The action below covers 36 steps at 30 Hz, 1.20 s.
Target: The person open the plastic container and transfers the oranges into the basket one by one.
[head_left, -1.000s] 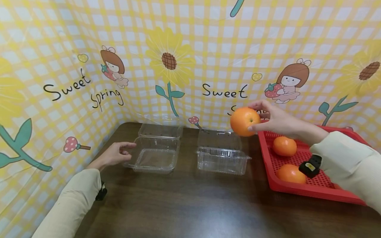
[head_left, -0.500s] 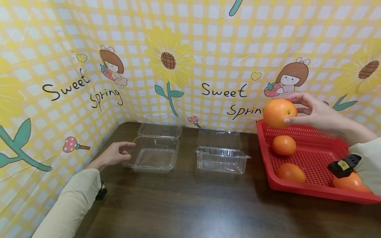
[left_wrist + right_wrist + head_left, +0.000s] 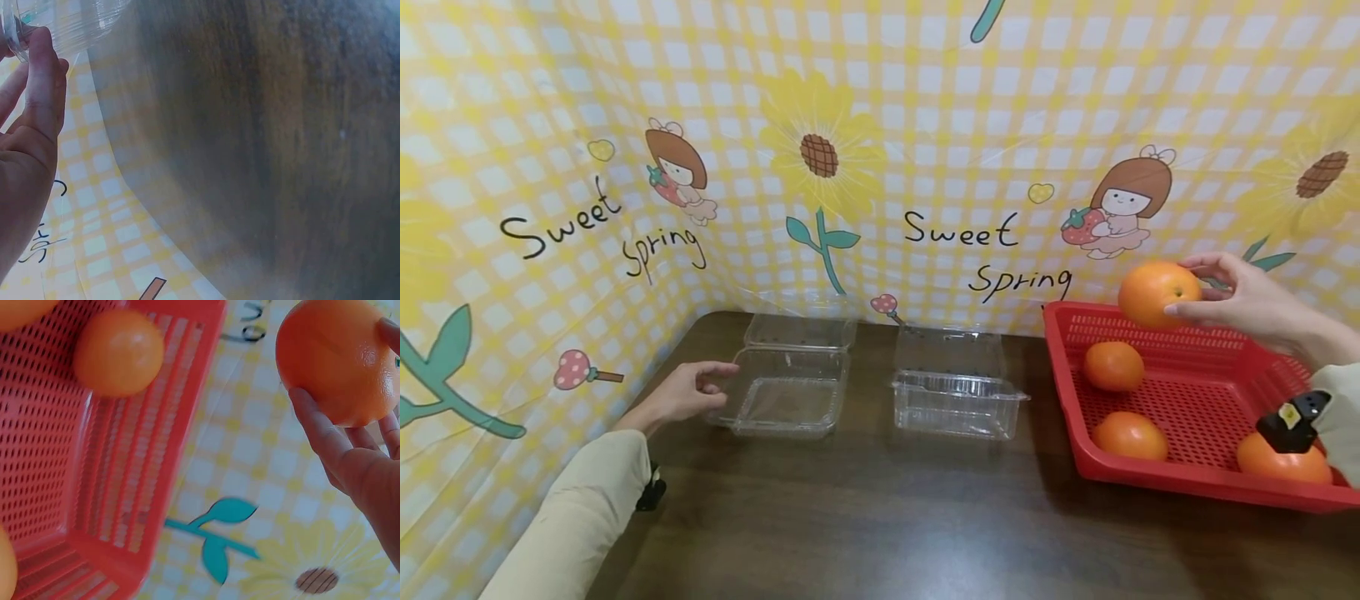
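A large orange [image 3: 1157,294] is held up in my right hand [image 3: 1255,300], above the back of the red basket [image 3: 1063,400]. In the right wrist view, my fingers and thumb wrap the sides of this orange [image 3: 340,359], outside the basket's rim. My left hand [image 3: 688,392] is at the left edge of a clear plastic container [image 3: 790,404] with its lid raised. The left wrist view has the rim of that container [image 3: 11,28] between the fingers and thumb, partly cut off by the frame.
Three more oranges lie in the basket: one at the back [image 3: 1114,367], one at the front left [image 3: 1131,437] and another orange [image 3: 1285,458] at front right. A second clear container [image 3: 955,408], lid up, stands on the dark table [image 3: 865,517]. Patterned cloth [image 3: 925,125] hangs behind.
My right hand has carried the orange rightwards, from near the second container to over the basket, and slightly down in the last half second. My left hand has stayed at the left container.
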Motion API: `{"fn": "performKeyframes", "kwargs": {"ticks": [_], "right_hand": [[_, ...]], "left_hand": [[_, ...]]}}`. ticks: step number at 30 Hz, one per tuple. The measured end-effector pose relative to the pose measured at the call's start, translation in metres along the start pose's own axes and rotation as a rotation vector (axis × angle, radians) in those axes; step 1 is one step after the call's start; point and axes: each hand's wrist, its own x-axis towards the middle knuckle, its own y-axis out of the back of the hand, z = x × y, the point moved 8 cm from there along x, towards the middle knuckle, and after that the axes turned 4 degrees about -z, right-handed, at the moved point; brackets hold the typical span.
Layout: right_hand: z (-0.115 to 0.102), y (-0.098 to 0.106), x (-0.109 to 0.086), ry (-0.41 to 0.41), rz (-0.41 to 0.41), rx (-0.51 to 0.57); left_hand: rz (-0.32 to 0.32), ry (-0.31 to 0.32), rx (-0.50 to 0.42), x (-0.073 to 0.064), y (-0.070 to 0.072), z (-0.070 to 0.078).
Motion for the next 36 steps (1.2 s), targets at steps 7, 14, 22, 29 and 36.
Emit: {"fn": "performKeyframes", "kwargs": {"ticks": [7,14,22,29,36], "right_hand": [[0.029,0.008,0.004,-0.031,0.033,-0.039],[0.054,0.004,0.004,-0.05,0.019,0.016],[0.078,0.002,0.004,-0.119,-0.009,-0.017],[0.088,-0.006,0.004,-0.147,-0.096,-0.044],[0.098,-0.015,0.0,-0.188,-0.178,-0.047]], "left_hand": [[0.006,0.003,0.016,-0.001,0.001,0.0],[0.012,0.006,0.018,-0.001,0.001,0.0],[0.02,0.008,0.009,0.0,0.001,0.0],[0.018,0.016,0.005,-0.002,0.001,0.0],[0.018,0.019,0.007,-0.003,0.001,0.002]]}}
